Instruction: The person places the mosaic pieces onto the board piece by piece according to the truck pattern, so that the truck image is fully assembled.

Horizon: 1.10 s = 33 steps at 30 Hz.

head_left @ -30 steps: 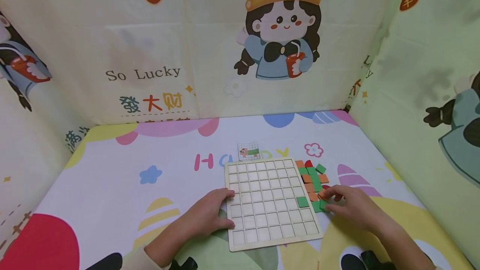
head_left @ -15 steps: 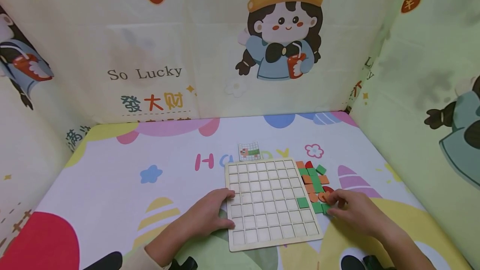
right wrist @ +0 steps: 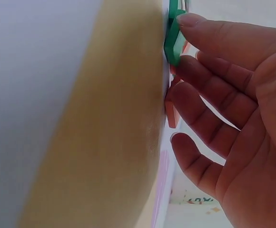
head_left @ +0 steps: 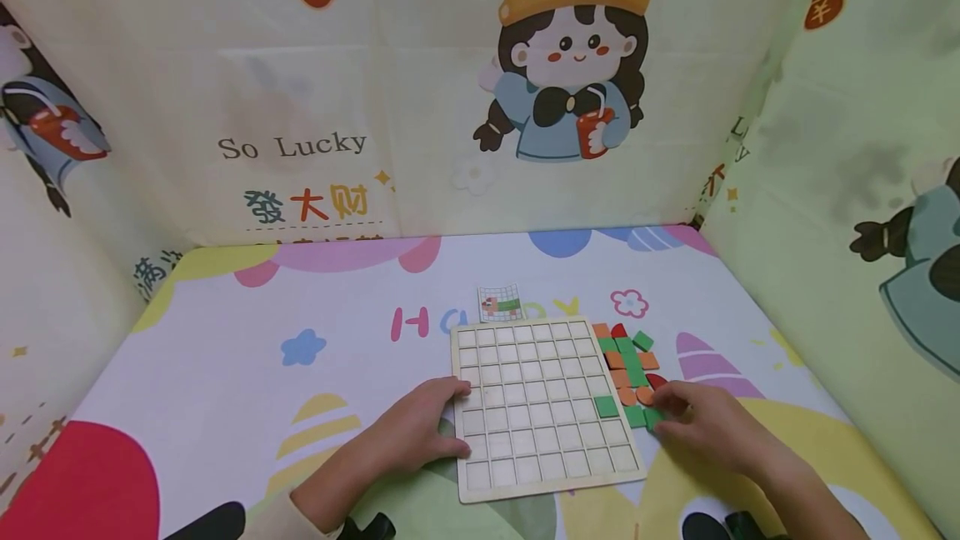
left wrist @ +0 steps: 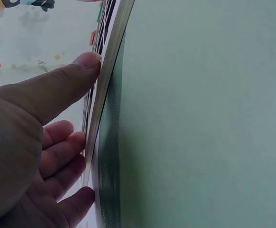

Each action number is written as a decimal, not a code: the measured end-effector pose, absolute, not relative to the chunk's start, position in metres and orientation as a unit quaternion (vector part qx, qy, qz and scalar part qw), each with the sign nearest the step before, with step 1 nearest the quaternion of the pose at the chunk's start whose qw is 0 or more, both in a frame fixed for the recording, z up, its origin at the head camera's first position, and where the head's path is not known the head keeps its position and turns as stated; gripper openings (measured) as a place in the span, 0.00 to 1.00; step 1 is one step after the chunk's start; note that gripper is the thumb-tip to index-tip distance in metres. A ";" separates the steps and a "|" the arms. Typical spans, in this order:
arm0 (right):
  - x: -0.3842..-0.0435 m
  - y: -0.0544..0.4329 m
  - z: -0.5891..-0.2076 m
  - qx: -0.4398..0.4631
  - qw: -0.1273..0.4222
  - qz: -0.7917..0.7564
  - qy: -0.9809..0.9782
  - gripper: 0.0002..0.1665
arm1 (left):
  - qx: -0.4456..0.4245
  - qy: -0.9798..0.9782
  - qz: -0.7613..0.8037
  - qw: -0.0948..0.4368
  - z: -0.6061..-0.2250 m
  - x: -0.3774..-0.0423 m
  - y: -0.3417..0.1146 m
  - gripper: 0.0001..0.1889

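Observation:
A pale wooden grid board (head_left: 551,486) lies on the table, one green square tile (head_left: 606,407) in a cell near its right side. My left hand (head_left: 412,425) rests against the board's left edge; in the left wrist view the thumb (left wrist: 62,88) and other fingertips touch that edge. My right hand (head_left: 708,423) is at the near end of a pile of loose tiles beside the board. It pinches a green square tile (right wrist: 175,42), which stands tilted in the right wrist view. Orange round tiles (head_left: 644,395) and a red tile (head_left: 656,382) lie by its fingertips.
Further green tiles (head_left: 636,376) and orange tiles (head_left: 648,360) lie along the board's right edge. A small picture card (head_left: 500,304) with a gridded figure lies behind the board. A printed cloth wall (head_left: 420,107) rises behind the table and at both sides.
My right hand has shifted slightly nearer and right, drawing its fingers in at the green tile and uncovering the orange round tile. My left hand stays on the board's edge.

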State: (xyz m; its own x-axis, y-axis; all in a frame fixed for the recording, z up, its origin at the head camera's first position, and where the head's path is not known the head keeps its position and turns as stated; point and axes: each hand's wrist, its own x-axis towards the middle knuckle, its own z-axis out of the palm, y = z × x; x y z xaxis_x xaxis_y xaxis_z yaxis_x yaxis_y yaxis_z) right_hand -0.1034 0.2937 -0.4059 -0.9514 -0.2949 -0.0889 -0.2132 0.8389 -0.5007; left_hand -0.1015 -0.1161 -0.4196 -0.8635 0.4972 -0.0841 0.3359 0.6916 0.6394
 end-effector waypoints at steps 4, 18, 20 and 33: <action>-0.103 0.293 -0.406 -0.136 0.088 -0.247 0.955 0.16 | 0.230 0.910 0.320 0.126 -0.420 -0.101 -0.116 0.36; -0.103 0.295 -0.405 -0.148 0.087 -0.220 0.960 0.18 | 0.227 0.910 0.322 0.128 -0.418 -0.101 -0.116 0.36; -0.103 0.295 -0.405 -0.148 0.091 -0.220 0.960 0.18 | 0.225 0.911 0.322 0.129 -0.418 -0.101 -0.116 0.36; -0.103 0.297 -0.406 -0.149 0.091 -0.221 0.959 0.15 | 0.229 0.910 0.324 0.125 -0.419 -0.101 -0.115 0.36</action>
State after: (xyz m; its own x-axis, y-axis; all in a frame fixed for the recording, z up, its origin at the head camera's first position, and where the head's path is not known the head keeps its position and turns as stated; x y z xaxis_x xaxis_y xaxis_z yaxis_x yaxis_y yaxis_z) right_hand -0.1027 0.2967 -0.4060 -0.9391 -0.3262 -0.1084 -0.2458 0.8577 -0.4516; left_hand -0.1012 -0.1151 -0.4189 -0.8639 0.4972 -0.0802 0.3348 0.6860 0.6460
